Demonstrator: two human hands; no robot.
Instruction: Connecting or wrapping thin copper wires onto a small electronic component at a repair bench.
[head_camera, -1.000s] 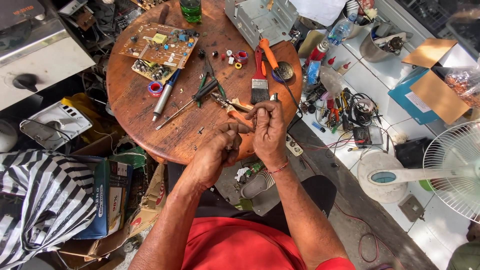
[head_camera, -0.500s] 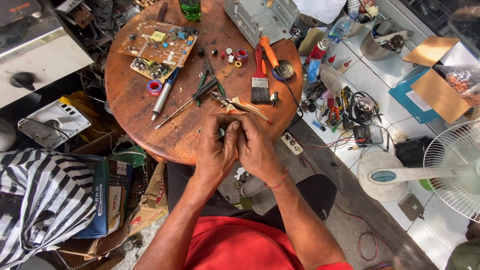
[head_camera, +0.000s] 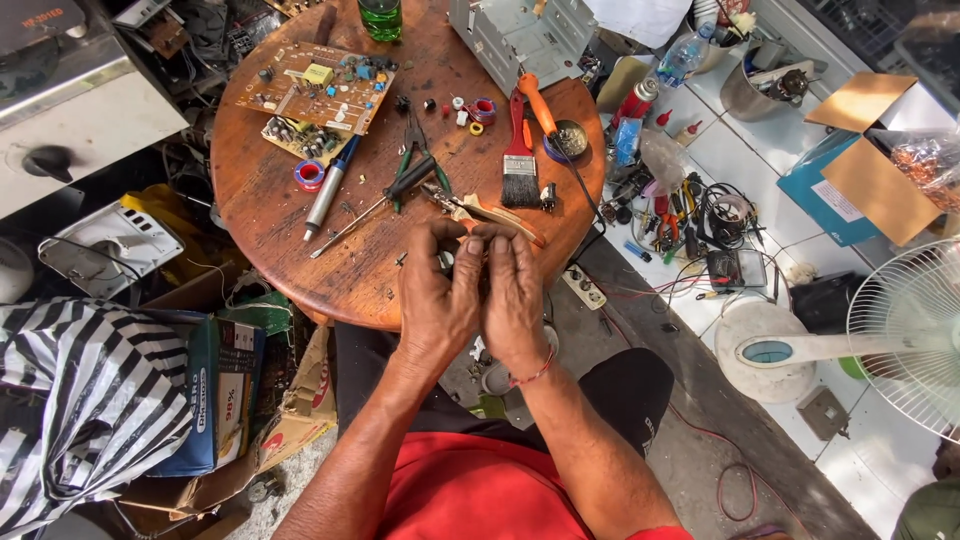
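Left hand (head_camera: 437, 300) and right hand (head_camera: 513, 295) are pressed together at frame centre, fingers pinched around something hidden; pliers (head_camera: 480, 210) lie just above, angled toward lower right.

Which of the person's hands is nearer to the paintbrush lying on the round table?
The right hand. It sits just below the paintbrush, almost directly under its bristles. The left hand is pressed against the right one, farther to the left of the brush.
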